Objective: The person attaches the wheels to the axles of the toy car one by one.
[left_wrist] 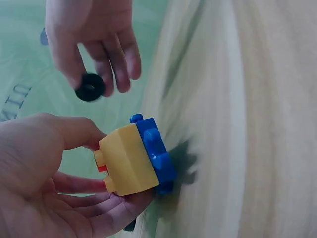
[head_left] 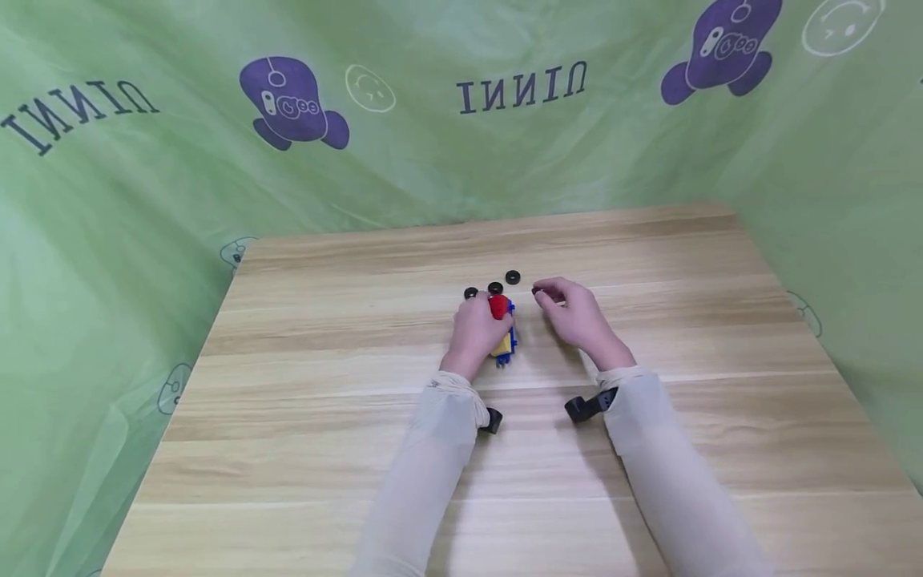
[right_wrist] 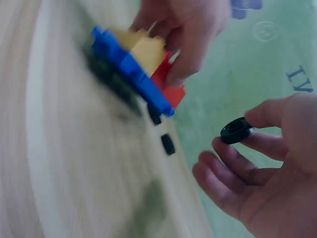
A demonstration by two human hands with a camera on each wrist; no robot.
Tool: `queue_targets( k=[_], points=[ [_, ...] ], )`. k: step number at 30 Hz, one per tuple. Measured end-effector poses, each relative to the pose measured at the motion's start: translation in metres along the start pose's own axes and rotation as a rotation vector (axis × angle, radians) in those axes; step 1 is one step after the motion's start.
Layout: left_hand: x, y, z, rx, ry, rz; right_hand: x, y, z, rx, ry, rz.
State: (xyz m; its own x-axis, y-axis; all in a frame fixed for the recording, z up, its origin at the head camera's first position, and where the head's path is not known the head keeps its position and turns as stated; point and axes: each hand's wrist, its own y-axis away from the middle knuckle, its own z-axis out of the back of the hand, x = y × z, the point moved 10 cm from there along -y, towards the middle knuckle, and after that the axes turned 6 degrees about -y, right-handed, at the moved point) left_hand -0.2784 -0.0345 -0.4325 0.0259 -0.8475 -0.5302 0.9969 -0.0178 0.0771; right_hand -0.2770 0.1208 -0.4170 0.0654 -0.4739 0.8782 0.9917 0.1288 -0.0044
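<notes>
My left hand [head_left: 477, 330] grips a toy car body built of blocks [left_wrist: 130, 161], with a blue base, yellow blocks and a red block [head_left: 499, 306] at its far end. Small pegs stick out along the sides of the blue base [right_wrist: 130, 70]. To the right, my right hand [head_left: 577, 315] pinches a small black wheel [right_wrist: 236, 130] between thumb and fingertips. A gap separates this wheel from the car body; in the left wrist view it shows as a ring [left_wrist: 90, 87] with a hole through its middle.
On the wooden table [head_left: 346, 449], loose black wheels [head_left: 513, 277] lie just beyond the left hand, one partly behind its fingers. Each wrist carries a black camera [head_left: 587, 407]. A green printed curtain [head_left: 433, 168] hangs behind and beside the table.
</notes>
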Motion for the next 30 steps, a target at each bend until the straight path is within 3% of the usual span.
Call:
queue_targets(
  k=[3,7,10,13,15,20,26,30],
  points=[
    [0.011,-0.002,0.003,0.007,0.156,0.062,0.001,0.001,-0.001,-0.018,-0.231,-0.027],
    [0.023,-0.003,0.011,-0.047,0.429,0.129,0.004,0.004,-0.002,-0.049,-0.56,-0.033],
    [0.028,-0.002,0.019,-0.102,0.635,0.158,0.008,0.008,-0.005,-0.028,-0.744,-0.033],
    [0.03,0.0,0.022,-0.114,0.83,0.198,0.012,0.012,-0.01,0.029,-0.855,-0.054],
    [0.03,0.002,0.022,-0.105,0.927,0.225,0.013,0.013,-0.013,0.068,-0.859,-0.069],
    [0.033,0.003,0.012,-0.061,1.101,0.287,0.01,0.012,-0.019,0.132,-0.723,-0.087],
    [0.033,-0.001,0.004,-0.027,1.172,0.279,0.005,0.009,-0.022,0.133,-0.601,-0.076],
    [0.035,-0.002,0.004,-0.042,1.211,0.282,-0.001,0.006,-0.025,0.136,-0.548,-0.091]
  ],
)
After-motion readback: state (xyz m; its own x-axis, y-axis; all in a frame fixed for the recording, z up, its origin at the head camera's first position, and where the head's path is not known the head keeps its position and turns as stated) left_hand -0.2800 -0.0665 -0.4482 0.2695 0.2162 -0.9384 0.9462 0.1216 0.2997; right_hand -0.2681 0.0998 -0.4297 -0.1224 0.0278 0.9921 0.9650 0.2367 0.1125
